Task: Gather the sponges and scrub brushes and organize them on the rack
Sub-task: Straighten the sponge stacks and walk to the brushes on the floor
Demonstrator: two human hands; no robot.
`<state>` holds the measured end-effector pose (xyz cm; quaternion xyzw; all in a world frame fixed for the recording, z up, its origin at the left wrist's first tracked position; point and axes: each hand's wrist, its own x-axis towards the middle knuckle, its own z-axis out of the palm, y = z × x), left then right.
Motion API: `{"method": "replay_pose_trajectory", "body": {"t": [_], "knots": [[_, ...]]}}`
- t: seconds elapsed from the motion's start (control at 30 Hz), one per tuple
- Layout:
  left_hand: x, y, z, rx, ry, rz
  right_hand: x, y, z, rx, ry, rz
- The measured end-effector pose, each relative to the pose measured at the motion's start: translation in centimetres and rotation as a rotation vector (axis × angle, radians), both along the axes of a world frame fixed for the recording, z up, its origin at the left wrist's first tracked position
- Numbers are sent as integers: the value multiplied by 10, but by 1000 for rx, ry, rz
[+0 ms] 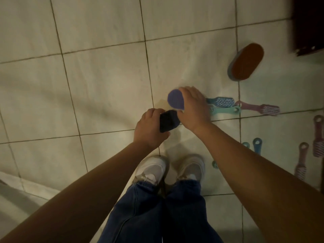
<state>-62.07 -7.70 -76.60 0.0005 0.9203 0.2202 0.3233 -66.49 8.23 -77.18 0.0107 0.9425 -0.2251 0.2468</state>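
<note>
My left hand (149, 128) grips a dark oval sponge (168, 120) above the tiled floor. My right hand (192, 106) holds a purple oval sponge (175, 99), just above and touching the dark one. An orange oval sponge (246, 61) lies on the floor at the upper right. Right of my right hand lie a blue scrub brush (222, 102), a teal one (226, 110) and a pink one (261, 108). More pink brushes (318, 135) and blue and teal handles (257, 145) lie at the far right, partly hidden by my right forearm. No rack shows.
My white shoes (154, 170) and blue jeans stand directly below the hands. A dark piece of furniture (308, 25) fills the upper right corner. A pale raised edge (17, 192) crosses the lower left. Pale floor tiles (87, 67) spread left and ahead.
</note>
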Motion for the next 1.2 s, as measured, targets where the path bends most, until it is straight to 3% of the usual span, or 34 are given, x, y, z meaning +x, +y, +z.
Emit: {"method": "replay_pose_trajectory", "body": {"t": [0.3, 0.47, 0.57, 0.67, 0.83, 0.93, 1.0, 1.2], "knots": [[16, 12, -38, -98, 88, -47, -6, 2, -29, 160, 2, 113], [13, 13, -2, -28, 3, 111, 0, -2, 7, -16, -44, -175], [7, 18, 46, 30, -116, 367, 5, -7, 50, -186, -203, -385], [-6, 23, 108, 171, -207, 639, 6, -10, 110, -490, -416, -699], [-31, 38, 227, 416, -317, 973, -2, -7, 229, -781, -570, -1133], [-41, 51, 307, 506, -314, 995, -6, 2, 308, -1015, -685, -1319], [-46, 58, 359, 546, -300, 974, -6, 10, 356, -1087, -651, -1346], [-48, 73, 501, 625, -354, 848, 9, 31, 499, -1067, -470, -1361]]}}
